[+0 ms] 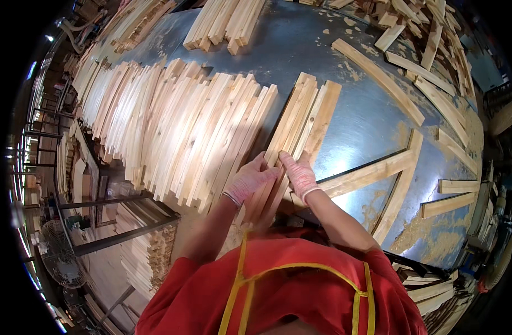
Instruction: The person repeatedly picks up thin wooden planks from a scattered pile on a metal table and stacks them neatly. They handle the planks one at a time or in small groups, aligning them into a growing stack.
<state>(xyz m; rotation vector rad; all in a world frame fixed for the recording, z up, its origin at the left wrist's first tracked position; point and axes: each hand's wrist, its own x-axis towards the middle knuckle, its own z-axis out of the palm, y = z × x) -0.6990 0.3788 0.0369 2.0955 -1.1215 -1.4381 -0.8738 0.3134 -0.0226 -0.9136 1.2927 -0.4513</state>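
Holds a bundle of wooden strips (292, 120) at the middle of the scene, close in front of the body, using both hands on the nearer part of its length. Runs from near to far with a lean to the right, far ends uneven, a wider strip along the right side. Grasps the left side with the left hand (250, 178), thumb laid across the top. Clasps the right side with the right hand (299, 174), thumb also over the top. Cannot tell how the fingertips sit lower down, hidden by the wood. Wears thin pinkish gloves (243, 187) on both hands.

Extends over a dark metal table (300, 44). Includes, just to the left, a long row of pale strips (194, 128) set side by side, slanting much the same way. Shows, at the far side, two smaller groups of strips (211, 25). Shows, to the right, one long strip (373, 170) meeting another strip (400, 190) at an angle, and patches of sawdust (429, 237). Holds a jumbled heap of offcuts (429, 33) at the far right.

Includes, at the near left, a lower stack of wood (144, 245) and a round fan (63, 254). Shows red clothing (300, 279) with yellow trim nearest of all.
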